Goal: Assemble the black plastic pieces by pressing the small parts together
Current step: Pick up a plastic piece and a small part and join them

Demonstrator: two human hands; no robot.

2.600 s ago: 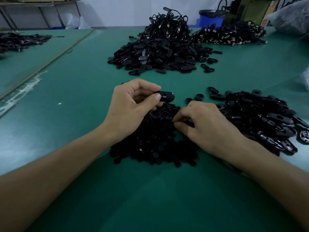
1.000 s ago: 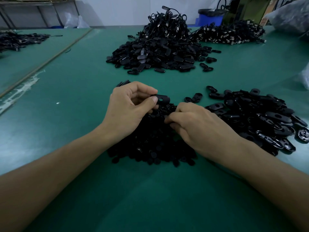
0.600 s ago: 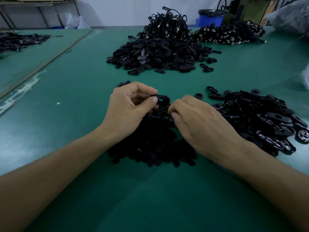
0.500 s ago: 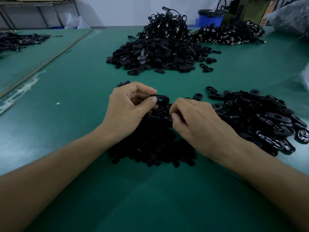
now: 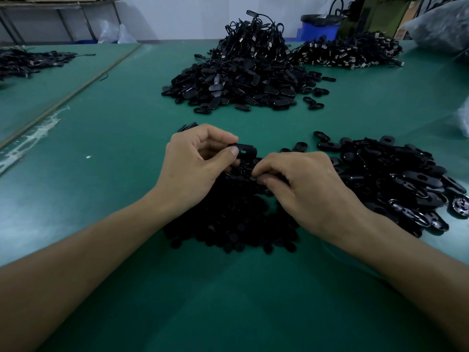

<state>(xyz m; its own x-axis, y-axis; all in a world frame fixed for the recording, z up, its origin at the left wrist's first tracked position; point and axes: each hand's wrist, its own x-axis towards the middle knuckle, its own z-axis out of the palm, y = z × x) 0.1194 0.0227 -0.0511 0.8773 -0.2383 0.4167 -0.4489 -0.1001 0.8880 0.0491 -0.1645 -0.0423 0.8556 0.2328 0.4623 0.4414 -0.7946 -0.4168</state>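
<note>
My left hand point(image 5: 195, 166) pinches a black oval plastic shell point(image 5: 245, 149) between thumb and fingers, holding it just above a heap of small black round parts point(image 5: 233, 219). My right hand point(image 5: 302, 186) lies on that heap just right of the shell, with thumb and forefinger tips pressed together among the small parts. What they pinch is too small and dark to make out. Right of my right hand lies a pile of black oval shells point(image 5: 396, 179).
A bigger pile of black oval pieces point(image 5: 238, 85), topped by tangled cables, sits farther back on the green table point(image 5: 106, 138). More cable parts point(image 5: 347, 53) lie at the back right, another dark pile point(image 5: 28, 62) at the far left. A blue bin point(image 5: 321, 25) stands behind.
My right hand drew back from the shell a little and dipped its fingertips into the heap of small parts. My left hand kept the shell in place.
</note>
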